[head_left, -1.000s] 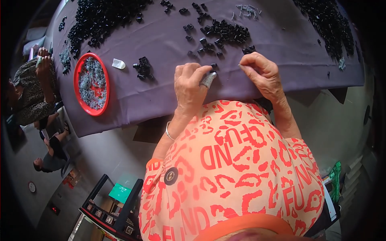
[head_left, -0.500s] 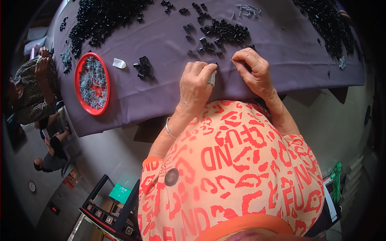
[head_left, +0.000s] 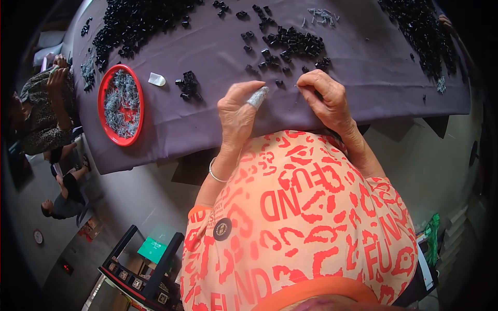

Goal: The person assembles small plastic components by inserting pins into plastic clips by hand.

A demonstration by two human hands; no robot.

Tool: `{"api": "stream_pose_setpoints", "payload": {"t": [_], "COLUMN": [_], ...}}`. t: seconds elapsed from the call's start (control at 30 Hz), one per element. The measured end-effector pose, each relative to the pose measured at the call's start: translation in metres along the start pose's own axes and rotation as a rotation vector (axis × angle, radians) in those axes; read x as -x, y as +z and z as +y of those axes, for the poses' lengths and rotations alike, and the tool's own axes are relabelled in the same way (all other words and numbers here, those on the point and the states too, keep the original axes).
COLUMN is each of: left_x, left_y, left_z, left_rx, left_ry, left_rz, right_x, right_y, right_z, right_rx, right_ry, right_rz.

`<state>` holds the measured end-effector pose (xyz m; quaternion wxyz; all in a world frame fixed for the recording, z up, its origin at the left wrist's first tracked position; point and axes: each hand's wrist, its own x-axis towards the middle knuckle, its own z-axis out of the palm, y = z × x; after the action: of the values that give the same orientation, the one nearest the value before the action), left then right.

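My left hand (head_left: 237, 111) is open at the near side of the cloth, its thumb and forefinger spread with nothing between them. A whitish cover (head_left: 258, 97) wraps the thumb. Just beyond its fingertips lies a small black piece (head_left: 279, 83) on the cloth. My right hand (head_left: 327, 98) is closed in a pinch; a tiny pale tip shows at its fingertips, too small to name. Beyond both hands spreads a loose cluster of small shiny black pieces (head_left: 295, 42). To the left, a red oval tray (head_left: 142, 111) holds many thin grey metallic bits (head_left: 120, 98).
A purple-grey cloth (head_left: 207, 119) covers the table. Large black heaps stand at the far left (head_left: 135, 26) and far right (head_left: 423, 36). A white cap-like piece (head_left: 156, 79) lies near the tray. Another person (head_left: 44, 109) sits at the left edge; thin grey bits (head_left: 322, 17) lie far off.
My left thumb and forefinger have parted and let go of a small black piece, which now lies on the cloth. That hand has drawn left; my right hand stays pinched almost in place.
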<state>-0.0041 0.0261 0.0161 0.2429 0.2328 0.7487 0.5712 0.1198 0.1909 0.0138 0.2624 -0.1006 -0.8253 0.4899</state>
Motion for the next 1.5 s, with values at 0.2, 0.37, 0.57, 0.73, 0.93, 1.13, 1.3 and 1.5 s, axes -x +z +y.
{"api": "stream_pose_setpoints", "payload": {"t": [0.2, 0.37, 0.57, 0.73, 0.93, 1.13, 1.3, 1.5], "left_x": [0.004, 0.01, 0.016, 0.018, 0.022, 0.024, 0.022, 0.021], "left_y": [-0.002, 0.003, 0.006, 0.008, 0.012, 0.013, 0.013, 0.014], "left_z": [0.003, 0.002, -0.003, -0.004, -0.003, -0.004, -0.007, -0.006], "left_rx": [0.85, 0.884, 0.917, 0.906, 0.778, 0.67, 0.883, 0.813], "left_ry": [-0.425, -0.405, -0.398, -0.395, -0.353, -0.28, -0.347, -0.328], "left_rz": [-0.153, -0.15, -0.132, -0.105, -0.042, -0.026, -0.023, -0.019], "right_x": [-0.008, -0.009, -0.005, -0.004, -0.003, -0.006, -0.005, -0.004], "right_y": [0.012, 0.021, 0.024, 0.027, 0.028, 0.024, 0.028, 0.03], "right_z": [-0.018, -0.023, -0.025, -0.027, -0.029, -0.031, -0.031, -0.026], "right_rx": [-0.043, -0.048, 0.037, 0.067, 0.155, 0.106, -0.066, -0.034], "right_ry": [-0.002, 0.005, 0.017, 0.004, -0.032, 0.058, 0.191, 0.121], "right_rz": [0.005, -0.013, -0.052, -0.035, -0.073, -0.159, -0.121, -0.094]}}
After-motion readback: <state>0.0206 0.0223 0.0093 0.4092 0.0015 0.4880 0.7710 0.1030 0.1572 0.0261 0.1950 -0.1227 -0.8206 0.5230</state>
